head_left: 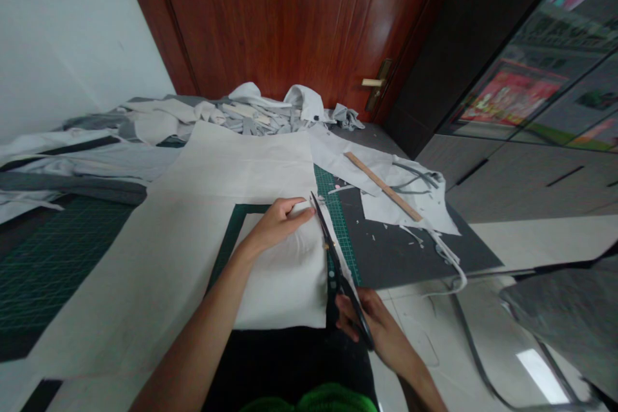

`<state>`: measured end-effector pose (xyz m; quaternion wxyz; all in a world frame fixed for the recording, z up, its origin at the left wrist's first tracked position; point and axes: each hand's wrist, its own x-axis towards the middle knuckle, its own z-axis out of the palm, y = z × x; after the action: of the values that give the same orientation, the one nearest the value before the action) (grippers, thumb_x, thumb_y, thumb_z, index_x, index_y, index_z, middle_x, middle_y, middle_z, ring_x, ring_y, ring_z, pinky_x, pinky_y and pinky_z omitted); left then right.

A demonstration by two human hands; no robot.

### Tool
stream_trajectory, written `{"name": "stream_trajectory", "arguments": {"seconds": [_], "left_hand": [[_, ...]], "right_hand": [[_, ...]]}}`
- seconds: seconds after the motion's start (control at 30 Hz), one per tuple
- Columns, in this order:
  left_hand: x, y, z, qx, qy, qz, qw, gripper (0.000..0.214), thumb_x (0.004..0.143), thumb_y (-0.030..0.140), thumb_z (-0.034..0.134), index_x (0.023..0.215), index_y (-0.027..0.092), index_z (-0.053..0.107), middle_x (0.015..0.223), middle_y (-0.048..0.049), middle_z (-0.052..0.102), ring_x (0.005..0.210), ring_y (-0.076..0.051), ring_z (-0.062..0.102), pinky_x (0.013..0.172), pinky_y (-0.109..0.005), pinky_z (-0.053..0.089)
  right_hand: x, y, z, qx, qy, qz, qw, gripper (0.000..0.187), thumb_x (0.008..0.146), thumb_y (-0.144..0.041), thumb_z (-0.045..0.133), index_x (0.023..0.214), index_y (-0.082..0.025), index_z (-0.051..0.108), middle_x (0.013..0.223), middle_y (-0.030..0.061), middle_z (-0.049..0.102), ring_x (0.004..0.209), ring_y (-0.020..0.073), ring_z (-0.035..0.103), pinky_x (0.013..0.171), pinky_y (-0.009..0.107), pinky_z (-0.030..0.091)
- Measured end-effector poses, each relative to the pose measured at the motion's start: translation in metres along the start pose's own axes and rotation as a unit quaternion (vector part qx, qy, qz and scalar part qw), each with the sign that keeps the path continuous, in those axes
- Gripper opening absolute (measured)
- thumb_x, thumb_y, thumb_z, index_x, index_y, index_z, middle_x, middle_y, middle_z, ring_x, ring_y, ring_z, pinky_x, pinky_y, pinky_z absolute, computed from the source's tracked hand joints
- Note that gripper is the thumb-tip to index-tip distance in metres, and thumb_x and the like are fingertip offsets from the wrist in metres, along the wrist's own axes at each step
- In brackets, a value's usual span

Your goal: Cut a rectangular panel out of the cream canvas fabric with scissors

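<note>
Right fingers (346,308) are gripping shears (344,280) beside the white cloth (284,286), left fingers (298,221) pinching its far end (ideally keeping it taut).

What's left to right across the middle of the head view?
Grey cloth → left hand → scissors → wooden strip → cabinet. Left out: right hand, overlapping the scissors.

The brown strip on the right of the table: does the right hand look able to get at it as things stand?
Probably not: the right hand holds the scissors. Otherwise the way looks free, as the brown strip lies on top of pale cloth.
</note>
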<state>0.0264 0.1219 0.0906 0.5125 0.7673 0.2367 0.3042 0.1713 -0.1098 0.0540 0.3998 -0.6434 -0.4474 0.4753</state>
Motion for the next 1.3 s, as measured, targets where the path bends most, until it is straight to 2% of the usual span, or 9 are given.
{"name": "stream_trajectory", "arguments": {"seconds": [0.1,0.27,0.43,0.83,1.0,1.3], "left_hand": [[-0.0004,0.0006,0.0002,0.001,0.002,-0.002,1.0,0.038,0.088,0.054,0.064,0.09,0.017,0.072,0.087,-0.0013,0.068,0.079,-0.016,0.057,0.072,-0.026,0.044],[-0.0011,0.0023,0.0004,0.002,0.005,-0.007,1.0,0.037,0.089,0.053,0.064,0.089,0.017,0.072,0.081,0.0005,0.065,0.073,-0.014,0.054,0.071,-0.026,0.043],[-0.0013,0.0031,0.0002,0.003,0.006,-0.006,1.0,0.036,0.089,0.053,0.065,0.092,0.017,0.073,0.083,0.0006,0.066,0.074,-0.014,0.055,0.07,-0.025,0.043],[0.0001,-0.0024,0.0008,0.006,0.003,-0.002,1.0,0.041,0.089,0.056,0.064,0.09,0.016,0.072,0.084,-0.0003,0.066,0.078,-0.015,0.057,0.072,-0.025,0.044],[-0.0004,-0.0009,0.0006,0.012,0.008,-0.002,1.0,0.039,0.089,0.055,0.065,0.087,0.017,0.071,0.081,0.0006,0.065,0.075,-0.014,0.055,0.07,-0.024,0.042],[-0.0011,-0.0006,0.0007,0.017,0.009,-0.007,1.0,0.041,0.089,0.058,0.063,0.085,0.017,0.069,0.076,0.0015,0.059,0.071,-0.013,0.05,0.064,-0.023,0.04]], "right_hand": [[0.0013,0.0025,0.0011,-0.001,-0.011,-0.009,1.0,0.061,0.096,-0.076,0.05,0.068,-0.022,0.047,0.06,-0.0039,0.046,0.06,0.0131,0.044,0.067,0.03,0.036],[-0.0005,0.0022,0.003,0.014,0.025,0.003,1.0,0.061,0.091,-0.079,0.055,0.072,-0.021,0.052,0.062,-0.0034,0.049,0.06,0.0138,0.045,0.065,0.03,0.038],[-0.0009,0.0002,0.0048,0.025,0.026,0.013,0.999,0.063,0.088,-0.083,0.054,0.075,-0.022,0.052,0.063,-0.0039,0.048,0.06,0.014,0.045,0.067,0.031,0.039],[-0.0008,0.0026,0.0047,-0.014,0.028,-0.003,1.0,0.061,0.094,-0.078,0.05,0.07,-0.022,0.048,0.064,-0.0029,0.047,0.063,0.0155,0.05,0.071,0.032,0.04],[-0.0002,0.004,0.0034,-0.003,0.028,0.002,1.0,0.06,0.093,-0.078,0.052,0.07,-0.022,0.047,0.063,-0.0041,0.046,0.058,0.0133,0.045,0.066,0.031,0.038],[-0.0001,-0.0011,0.0014,-0.002,0.02,-0.006,1.0,0.062,0.093,-0.078,0.052,0.067,-0.023,0.046,0.058,-0.0045,0.045,0.055,0.0123,0.045,0.063,0.03,0.038]]}}
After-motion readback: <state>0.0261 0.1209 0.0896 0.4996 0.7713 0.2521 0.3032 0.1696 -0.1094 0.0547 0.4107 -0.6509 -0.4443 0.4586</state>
